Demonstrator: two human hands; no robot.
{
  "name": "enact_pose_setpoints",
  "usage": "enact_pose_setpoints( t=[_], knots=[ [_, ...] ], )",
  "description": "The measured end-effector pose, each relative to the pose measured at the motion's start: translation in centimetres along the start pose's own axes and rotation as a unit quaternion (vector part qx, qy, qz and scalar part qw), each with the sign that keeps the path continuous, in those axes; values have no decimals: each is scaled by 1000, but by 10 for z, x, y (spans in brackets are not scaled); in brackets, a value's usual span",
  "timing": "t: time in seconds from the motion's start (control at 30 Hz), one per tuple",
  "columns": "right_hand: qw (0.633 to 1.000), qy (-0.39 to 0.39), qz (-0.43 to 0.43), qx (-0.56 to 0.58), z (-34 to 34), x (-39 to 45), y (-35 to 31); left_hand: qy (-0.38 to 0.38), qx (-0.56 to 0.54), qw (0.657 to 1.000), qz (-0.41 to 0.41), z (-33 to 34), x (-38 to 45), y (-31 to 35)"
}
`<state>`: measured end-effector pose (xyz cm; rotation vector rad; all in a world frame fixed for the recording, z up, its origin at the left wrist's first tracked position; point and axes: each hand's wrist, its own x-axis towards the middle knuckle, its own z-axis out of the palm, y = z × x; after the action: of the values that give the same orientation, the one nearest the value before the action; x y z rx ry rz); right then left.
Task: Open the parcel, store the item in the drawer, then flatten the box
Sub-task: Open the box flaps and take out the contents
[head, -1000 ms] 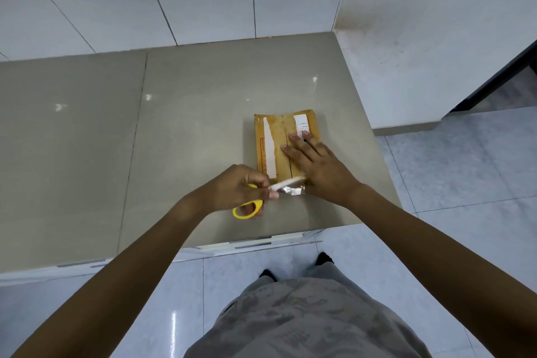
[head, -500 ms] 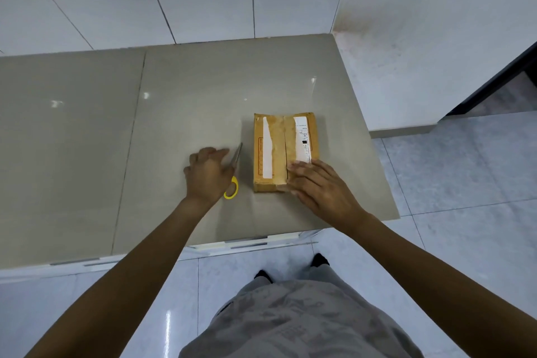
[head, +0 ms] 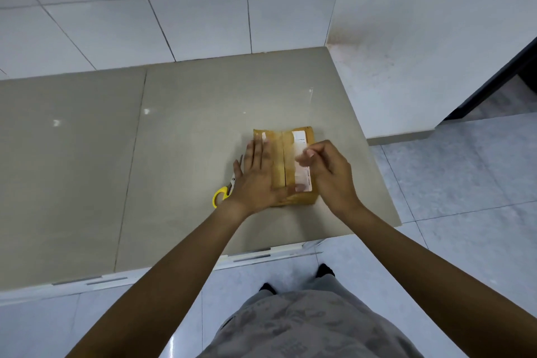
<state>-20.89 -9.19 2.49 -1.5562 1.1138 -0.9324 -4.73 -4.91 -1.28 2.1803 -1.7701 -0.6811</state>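
The parcel (head: 286, 166) lies flat on the tabletop (head: 186, 154), near its right front corner, long side running away from the person. It is a brown cardboard box with a seam down the middle of its top and a white label along the right flap. The flaps lie closed, so nothing of what is inside can be seen — the item is hidden, and no drawer is clearly in view.

The left hand (head: 257, 174) rests palm down on the left half of the box, fingers (head: 255, 151) spread flat and open, gripping nothing, just pressing. The right hand (head: 328, 174) hovers over the right flap with its fingers curled loosely inward near the label; it looks blurred, and it seems to hold nothing. Just left of the box, partly under the left hand, lie the scissors (head: 222, 195) with their yellow handle toward the person.

The step in hand looks like prising the flaps apart along the seam. The risks from here: if tape holds at the ends, a hard pull could tear the cardboard or jerk the box toward the nearby edge. The left palm bearing down on one flap may also work against the lift. The scissors lie close enough that a sweeping wrist could knock them.
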Motion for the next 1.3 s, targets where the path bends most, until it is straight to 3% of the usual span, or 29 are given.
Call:
enact_pose_setpoints(
  t=[0.37, 0.67, 0.83, 1.03, 1.3],
  knots=[
    [978, 189, 16, 85, -19, 33, -33, 19, 58, 998, 10, 6, 4, -2],
    [961, 258, 19, 96, -36, 32, -23, 17, 73, 997, 7, 1, 1, 3],
    [924, 348, -19, 158, -54, 47, -36, 11, 72, 997, 5, -1, 1, 4],
    [928, 372, -35, 4, -98, 64, -17, 12, 67, 998, 17, 2, 3, 3],
    [929, 241, 40, -278, -96, 56, 62, 7, 62, 998, 24, -1, 1, 4]
  ],
)
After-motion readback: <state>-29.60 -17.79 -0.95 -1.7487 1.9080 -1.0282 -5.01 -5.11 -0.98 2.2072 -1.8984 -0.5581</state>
